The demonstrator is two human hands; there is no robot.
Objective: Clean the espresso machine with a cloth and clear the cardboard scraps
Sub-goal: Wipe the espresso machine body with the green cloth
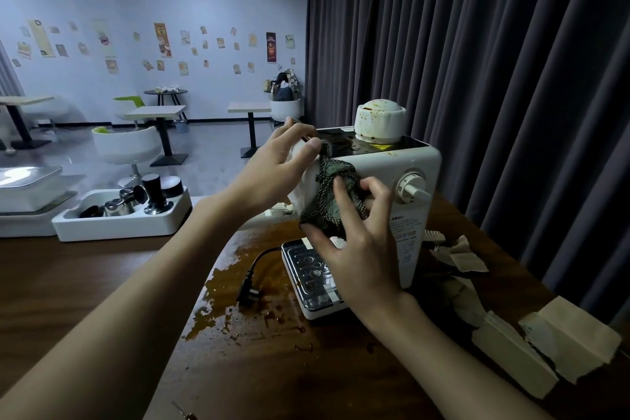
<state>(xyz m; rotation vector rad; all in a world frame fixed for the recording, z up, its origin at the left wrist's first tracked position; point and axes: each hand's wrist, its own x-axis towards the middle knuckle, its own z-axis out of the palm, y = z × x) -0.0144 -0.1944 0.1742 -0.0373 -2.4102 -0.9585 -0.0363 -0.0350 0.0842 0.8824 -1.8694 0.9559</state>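
Both forearms extended, left hand fingers spread (loosely bent), right hand fingers curled round cloth

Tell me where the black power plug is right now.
In the head view, the black power plug lies in the brown spill on the table, just left of the drip tray of the espresso machine.
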